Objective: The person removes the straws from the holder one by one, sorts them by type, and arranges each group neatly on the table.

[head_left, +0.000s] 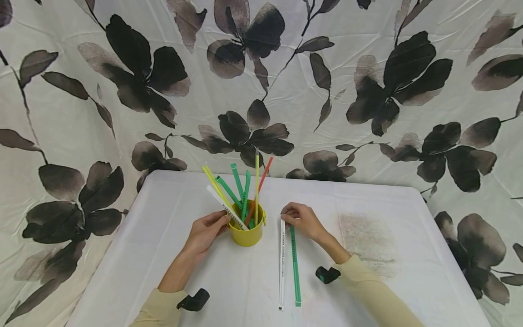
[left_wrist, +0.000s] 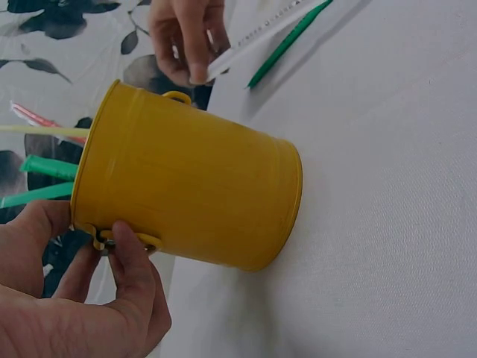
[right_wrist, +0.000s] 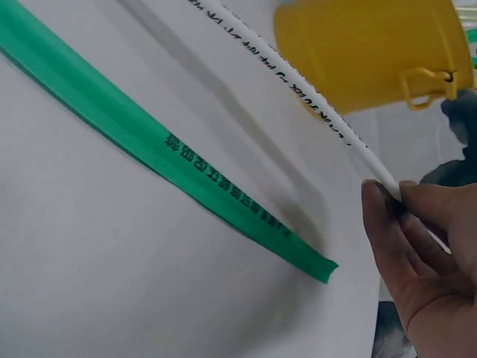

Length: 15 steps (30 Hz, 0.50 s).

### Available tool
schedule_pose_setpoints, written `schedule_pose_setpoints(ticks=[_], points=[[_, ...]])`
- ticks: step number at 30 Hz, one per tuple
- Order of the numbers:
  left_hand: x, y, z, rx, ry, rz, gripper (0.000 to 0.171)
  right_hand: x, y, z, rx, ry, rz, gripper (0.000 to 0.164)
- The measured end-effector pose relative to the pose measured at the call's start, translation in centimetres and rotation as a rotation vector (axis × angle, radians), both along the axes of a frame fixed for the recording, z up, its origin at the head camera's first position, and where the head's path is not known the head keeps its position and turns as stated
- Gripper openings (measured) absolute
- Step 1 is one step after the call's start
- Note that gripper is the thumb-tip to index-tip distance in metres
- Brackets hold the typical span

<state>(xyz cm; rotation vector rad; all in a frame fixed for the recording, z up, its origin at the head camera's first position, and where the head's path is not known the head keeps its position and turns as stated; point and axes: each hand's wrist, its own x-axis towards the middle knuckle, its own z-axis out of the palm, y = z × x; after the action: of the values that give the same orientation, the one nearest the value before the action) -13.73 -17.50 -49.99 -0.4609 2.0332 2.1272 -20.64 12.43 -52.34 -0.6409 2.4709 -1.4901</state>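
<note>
L hand [head_left: 206, 231] is gripping the yellow bucket [head_left: 246, 232] of strips w/ curled fingers, steadying it on the worktop [head_left: 163, 254], while R hand [head_left: 301, 220] is pinching the white strip [head_left: 281, 263] end beside the green strip [head_left: 295, 268].

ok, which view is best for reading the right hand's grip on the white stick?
Right wrist: the fingers pinch the end of the white stick, close up. Head view shows the right hand and the stick's full length, small. Left wrist shows only a distant, cropped glimpse.
</note>
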Motion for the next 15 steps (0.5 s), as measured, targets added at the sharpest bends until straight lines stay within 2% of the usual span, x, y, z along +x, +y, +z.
schedule_pose_setpoints(ticks=[9,15], points=[[0.1,0.2,0.3,0.007,0.016,0.007,0.043,-0.6,-1.1,-1.3,0.062,0.031,-0.002,0.012],[0.1,0.2,0.4,0.012,0.020,0.008,0.043,-0.9,-1.4,-1.6,0.157,0.073,-0.005,0.012]])
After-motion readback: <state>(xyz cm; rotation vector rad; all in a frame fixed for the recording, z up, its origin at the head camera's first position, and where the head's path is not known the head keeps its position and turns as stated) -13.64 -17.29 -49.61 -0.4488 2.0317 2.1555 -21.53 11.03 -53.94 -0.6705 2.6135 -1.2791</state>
